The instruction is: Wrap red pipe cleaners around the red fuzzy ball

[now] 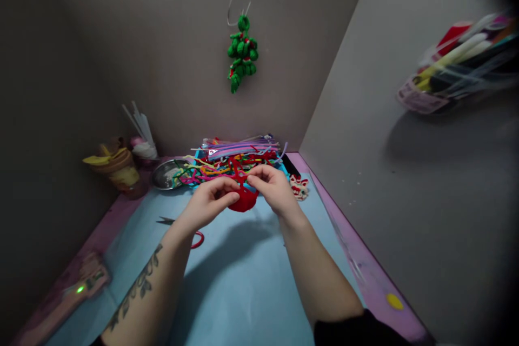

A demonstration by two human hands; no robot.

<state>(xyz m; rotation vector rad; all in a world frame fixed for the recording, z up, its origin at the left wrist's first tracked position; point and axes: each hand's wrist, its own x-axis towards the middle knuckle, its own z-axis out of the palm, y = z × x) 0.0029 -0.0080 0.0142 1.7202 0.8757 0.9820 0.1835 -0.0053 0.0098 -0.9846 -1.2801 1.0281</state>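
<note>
A red fuzzy piece (243, 201), apparently bent from pipe cleaners, is held up over the work mat between both hands. It has a rounded lower part and thin strands rising from the top. My left hand (214, 197) pinches its left side with thumb and fingers. At its upper right, my right hand (273, 185) grips a strand between thumb and forefinger. Under my left wrist lie scissors with red handles (198, 240), partly hidden by the arm. Just behind the hands stands a blue tray (285, 168) heaped with colourful pipe cleaners (243, 150).
A metal bowl (163, 175) and pots of supplies (121, 170) stand back left. A glue gun (87, 281) with a green light lies front left. A red-and-white piece (299, 188) sits right of the tray. A green ornament (242, 54) and a pen holder (424, 98) hang on grey walls.
</note>
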